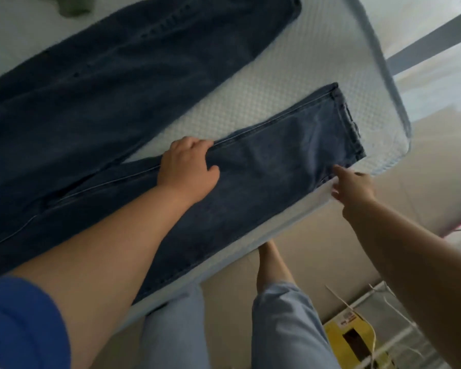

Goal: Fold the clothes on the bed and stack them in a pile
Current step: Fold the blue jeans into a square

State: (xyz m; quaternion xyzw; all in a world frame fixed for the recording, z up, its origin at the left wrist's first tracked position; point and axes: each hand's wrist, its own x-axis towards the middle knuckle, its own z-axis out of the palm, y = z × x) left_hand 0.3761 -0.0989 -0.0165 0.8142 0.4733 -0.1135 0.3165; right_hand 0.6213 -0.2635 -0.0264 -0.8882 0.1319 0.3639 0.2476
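Jeans [133,102] spread flat on bed [290,83], legs apart, nearer leg along bed edge. L hand [188,166] palm down on nearer leg, fingers curled over its seam, gripping. R hand [353,186] fingers extended, touching hem corner, holding nothing. Count: 1 jeans, 2 hands.

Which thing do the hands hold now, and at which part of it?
The left hand grips the near leg's upper seam on the jeans. The right hand touches that leg's lower edge near the hem.

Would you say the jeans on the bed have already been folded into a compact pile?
No, the jeans lie spread with both legs stretched out across the mattress.
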